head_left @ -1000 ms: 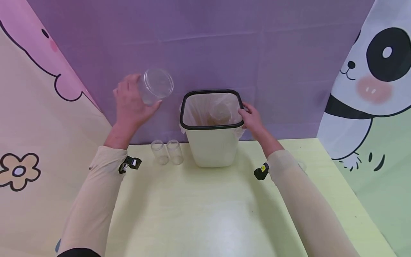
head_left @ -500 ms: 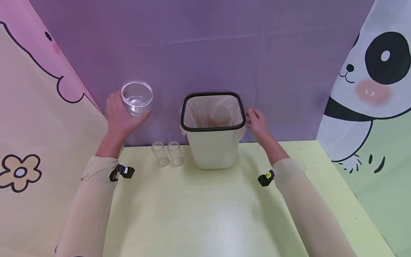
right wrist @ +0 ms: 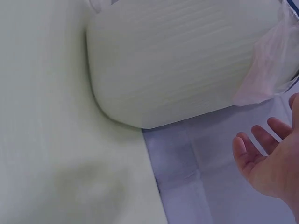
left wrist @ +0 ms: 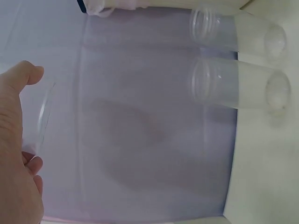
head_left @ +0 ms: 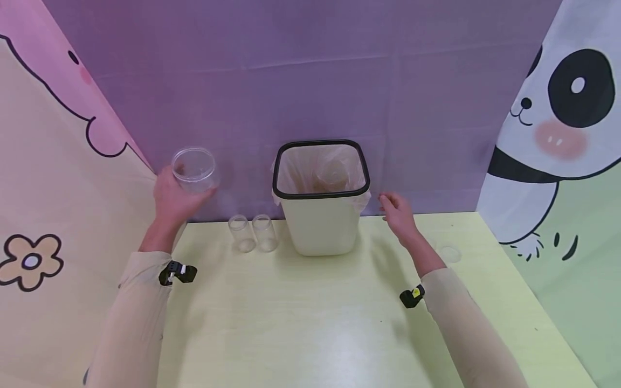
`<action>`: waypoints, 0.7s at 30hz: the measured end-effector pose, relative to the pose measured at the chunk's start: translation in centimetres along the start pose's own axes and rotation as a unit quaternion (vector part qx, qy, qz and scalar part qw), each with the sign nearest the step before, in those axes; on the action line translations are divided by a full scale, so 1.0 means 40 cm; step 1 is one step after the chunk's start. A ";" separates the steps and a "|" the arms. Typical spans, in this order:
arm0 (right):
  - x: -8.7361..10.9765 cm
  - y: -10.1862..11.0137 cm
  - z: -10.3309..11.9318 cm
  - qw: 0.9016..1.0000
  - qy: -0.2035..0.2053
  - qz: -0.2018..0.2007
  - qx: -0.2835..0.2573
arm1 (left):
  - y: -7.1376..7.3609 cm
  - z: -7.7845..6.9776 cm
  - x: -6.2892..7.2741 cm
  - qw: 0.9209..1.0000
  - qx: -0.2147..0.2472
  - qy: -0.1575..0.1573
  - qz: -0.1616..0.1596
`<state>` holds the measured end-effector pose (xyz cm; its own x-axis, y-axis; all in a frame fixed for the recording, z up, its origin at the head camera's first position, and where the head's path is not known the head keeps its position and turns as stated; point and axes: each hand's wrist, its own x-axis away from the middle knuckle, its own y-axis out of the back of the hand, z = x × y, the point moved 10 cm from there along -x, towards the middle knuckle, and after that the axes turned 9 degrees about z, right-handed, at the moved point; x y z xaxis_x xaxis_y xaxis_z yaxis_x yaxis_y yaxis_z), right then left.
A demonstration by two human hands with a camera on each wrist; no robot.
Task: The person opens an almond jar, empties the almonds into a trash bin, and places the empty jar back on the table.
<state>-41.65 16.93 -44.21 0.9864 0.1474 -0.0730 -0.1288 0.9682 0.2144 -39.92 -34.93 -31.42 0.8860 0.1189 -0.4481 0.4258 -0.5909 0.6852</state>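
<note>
My left hand (head_left: 174, 200) grips a clear round plastic jar (head_left: 195, 170), raised in front of the purple backdrop at the left. In the left wrist view the thumb and fingers curl about the jar's edge (left wrist: 44, 116). My right hand (head_left: 399, 216) hangs beside the white trash bin (head_left: 320, 226), holding nothing, its fingers loosely curled in the right wrist view. The bin has a black rim (head_left: 320, 195) and a thin plastic liner (head_left: 303, 167). Inside the liner lies a clear round container (head_left: 332, 175).
Two small clear jars (head_left: 265, 237) stand side by side left of the bin. A clear round disc (head_left: 450, 254) lies on the table (head_left: 291, 312) near the right forearm. Purple cloth (head_left: 310, 81) hangs behind the table, with printed cartoon cloths on both sides.
My left hand has carried the jar left and down, turning it more upright. The right hand has let go of the bin's rim and moved down and to the right.
</note>
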 end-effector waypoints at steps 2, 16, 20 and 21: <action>0.011 0.002 -0.017 1.000 -0.004 0.001 0.012 | -0.003 0.023 0.006 1.000 0.007 0.007 0.001; 0.090 0.022 -0.098 0.999 -0.014 -0.008 0.051 | -0.059 0.153 0.079 0.995 -0.004 0.083 0.048; 0.120 0.030 -0.117 0.998 -0.021 -0.008 0.062 | -0.080 0.196 0.104 0.993 -0.007 0.105 0.053; 0.127 0.033 -0.124 0.998 -0.026 -0.008 0.062 | -0.084 0.205 0.109 0.993 -0.007 0.106 0.053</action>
<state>-37.31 19.95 -49.14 0.9926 0.1182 -0.0279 -0.1023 0.9373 0.3332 -39.00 -38.98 -40.38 0.9439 0.2233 -0.2433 0.3297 -0.5976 0.7309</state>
